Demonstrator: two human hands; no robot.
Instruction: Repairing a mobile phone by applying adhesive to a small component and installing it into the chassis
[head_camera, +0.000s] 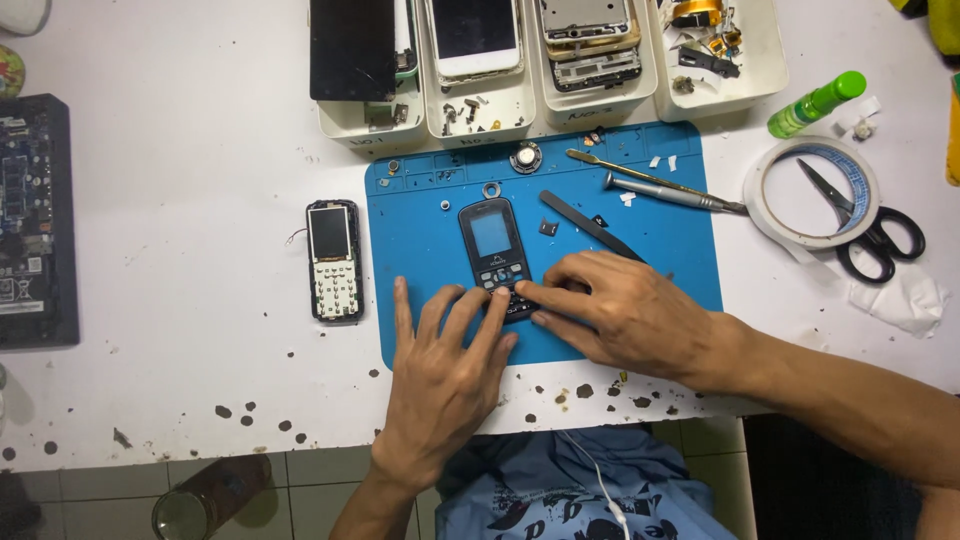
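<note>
1 head-worn camera looks almost straight down from above the person's seat, facing the white table (200, 150) with its far edge at the top of the frame. It sits near enough that the blue mat (660, 250) fills the middle, while the person's lap and the tiled floor (100, 490) show along the bottom edge.

— Where does the phone front cover (492, 245) lie?

— On the work mat (420, 215), both hands on its lower end: left hand (440, 375) from below, right hand (615, 310) from the right.

— Around it?

— Phone circuit board (333, 260) left, off the mat. Spudger (590, 225) and screwdriver (670, 193) right. Parts trays (545, 105) behind; tape roll (810, 190) far right, scissors (865, 225) across it.
</note>
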